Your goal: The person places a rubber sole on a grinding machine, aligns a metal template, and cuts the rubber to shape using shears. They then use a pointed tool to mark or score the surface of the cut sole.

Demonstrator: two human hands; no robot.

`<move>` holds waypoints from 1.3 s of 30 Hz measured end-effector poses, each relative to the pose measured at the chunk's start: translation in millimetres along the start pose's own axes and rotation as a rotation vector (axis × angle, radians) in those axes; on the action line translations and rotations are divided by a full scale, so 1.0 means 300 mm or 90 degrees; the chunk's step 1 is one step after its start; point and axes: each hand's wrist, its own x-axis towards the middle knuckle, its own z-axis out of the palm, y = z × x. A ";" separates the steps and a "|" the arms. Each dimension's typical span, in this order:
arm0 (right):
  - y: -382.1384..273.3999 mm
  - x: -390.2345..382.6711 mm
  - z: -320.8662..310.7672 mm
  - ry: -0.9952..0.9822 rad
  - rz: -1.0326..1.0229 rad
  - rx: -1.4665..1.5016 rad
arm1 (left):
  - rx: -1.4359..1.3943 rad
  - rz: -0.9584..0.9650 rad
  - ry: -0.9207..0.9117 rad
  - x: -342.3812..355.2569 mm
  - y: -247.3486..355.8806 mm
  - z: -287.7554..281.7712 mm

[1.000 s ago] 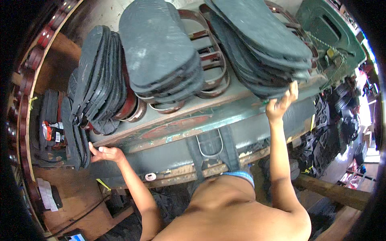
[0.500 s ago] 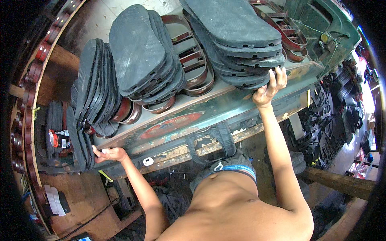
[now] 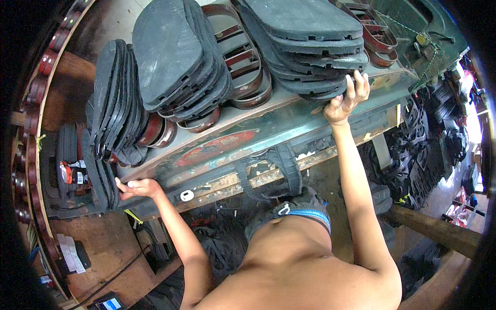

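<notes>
A metal tray (image 3: 243, 126) bears stacks of dark rubber soles (image 3: 168, 62), (image 3: 310, 20), (image 3: 111, 93) among reddish-brown oval metal moulds (image 3: 243, 59). My left hand (image 3: 137, 188) is at the tray's lower left, fingertips against upright soles (image 3: 98, 175) at the edge, fingers loosely extended. My right hand (image 3: 346, 101) reaches up to the bottom of the right stack, its fingers bent a little and spread, touching the soles and front edge. Neither hand visibly holds anything; some fingertips are partly hidden.
A long rail of dark red pieces (image 3: 41, 108) runs down the left. Below are a wooden board (image 3: 108, 237), a lit screen (image 3: 111, 304) and a dark strap (image 3: 268, 175). Piles of black cut pieces (image 3: 423, 144) and a wooden beam (image 3: 429, 227) are at the right.
The tray and stacks appear higher and further left than a second ago. My right hand has moved up and left with them, fingers more spread. The dark strap below has shifted and bunched.
</notes>
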 end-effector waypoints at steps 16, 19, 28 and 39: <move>0.000 -0.004 -0.001 0.003 -0.003 -0.005 | 0.024 0.003 0.017 -0.006 -0.013 -0.003; -0.003 -0.002 -0.001 0.004 -0.003 -0.004 | 0.040 0.000 0.006 -0.004 -0.008 -0.005; -0.016 0.006 -0.011 -0.003 -0.002 -0.008 | 0.026 -0.015 -0.005 -0.003 0.006 -0.016; -0.239 -0.097 -0.281 -0.228 0.319 0.234 | -0.143 -0.164 -0.142 -0.065 0.161 -0.264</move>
